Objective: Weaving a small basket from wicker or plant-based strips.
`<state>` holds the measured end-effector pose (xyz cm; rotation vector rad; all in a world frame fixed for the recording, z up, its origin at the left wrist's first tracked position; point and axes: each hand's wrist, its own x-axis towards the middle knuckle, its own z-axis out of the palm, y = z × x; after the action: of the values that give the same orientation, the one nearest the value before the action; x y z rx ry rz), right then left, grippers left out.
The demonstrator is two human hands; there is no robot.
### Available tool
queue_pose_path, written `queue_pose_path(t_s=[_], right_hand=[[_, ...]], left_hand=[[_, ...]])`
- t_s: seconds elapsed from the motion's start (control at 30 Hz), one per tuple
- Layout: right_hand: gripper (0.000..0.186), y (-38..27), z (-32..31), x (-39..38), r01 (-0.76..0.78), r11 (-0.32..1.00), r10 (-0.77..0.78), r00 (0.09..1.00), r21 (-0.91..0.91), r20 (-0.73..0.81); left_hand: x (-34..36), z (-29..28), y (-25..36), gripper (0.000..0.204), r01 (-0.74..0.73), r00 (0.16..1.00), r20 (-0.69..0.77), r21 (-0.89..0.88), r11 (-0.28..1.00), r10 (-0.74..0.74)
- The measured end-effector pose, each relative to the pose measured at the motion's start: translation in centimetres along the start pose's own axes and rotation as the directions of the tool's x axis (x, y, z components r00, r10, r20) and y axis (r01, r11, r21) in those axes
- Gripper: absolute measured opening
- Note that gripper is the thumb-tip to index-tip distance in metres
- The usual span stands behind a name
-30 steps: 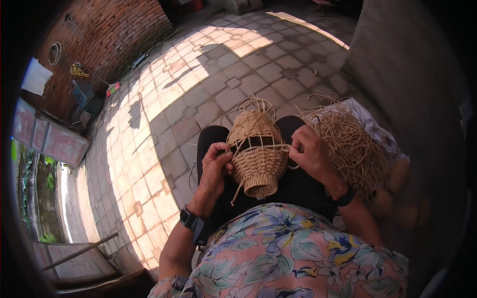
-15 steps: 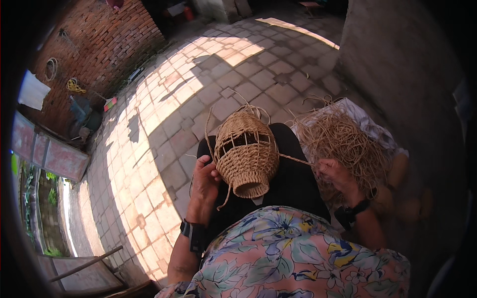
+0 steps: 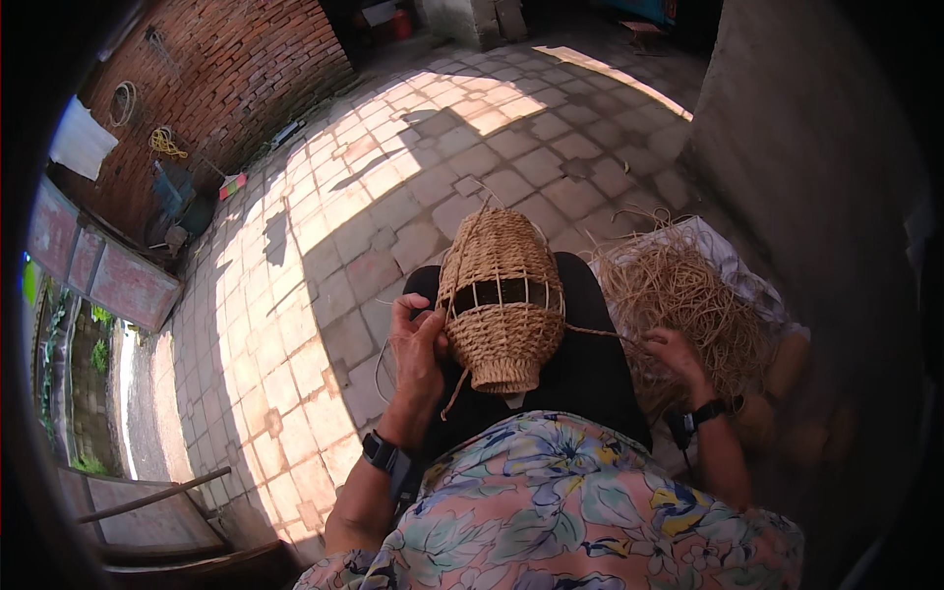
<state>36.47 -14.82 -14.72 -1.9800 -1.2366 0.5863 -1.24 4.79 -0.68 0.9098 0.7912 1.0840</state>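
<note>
A woven tan basket rests on my lap, its narrow rimmed mouth toward me. Around its middle runs an unwoven band where thin upright ribs show over a dark hollow. My left hand grips the basket's left side with bent fingers; a loose cord end hangs beside it. From the basket's right side a twisted cord stretches to my right hand, whose fingers are closed on it. That hand is in front of a tangled heap of tan cord.
The heap lies on a white sack at my right, close to a grey wall. Paving stones stretch ahead, partly sunlit. A brick wall with hanging coils stands far left; a wooden pole is at the near left.
The basket has tipped, so its mouth shows less of its inside and the gap faces me more. My right hand has shifted slightly right and down, still holding the cord. The view has turned slightly.
</note>
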Motion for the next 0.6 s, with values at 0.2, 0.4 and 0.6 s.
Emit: queue_pose_path(t_s=[0.2, 0.4, 0.6], right_hand=[[0.026, -18.1, -1.2, 2.6, -0.104, 0.854, 0.055, 0.992, 0.509, 0.11], [0.037, -26.5, 5.2, 3.2, -0.462, 0.387, -0.206, 0.8, 0.798, 0.563], [0.028, -23.1, 6.0, 3.1, -0.495, 0.297, -0.124, 0.828, 0.816, 0.547]], left_hand=[[-0.1, 1.3, -0.8, 0.021, -0.118, 0.992, 0.067, 0.276, 0.954, 0.104], [-0.2, 1.8, -2.9, 0.014, -0.058, 0.997, 0.067, 0.341, 0.938, 0.037], [-0.5, 1.9, -2.5, 0.013, -0.02, 0.999, 0.052, 0.343, 0.939, 0.002]])
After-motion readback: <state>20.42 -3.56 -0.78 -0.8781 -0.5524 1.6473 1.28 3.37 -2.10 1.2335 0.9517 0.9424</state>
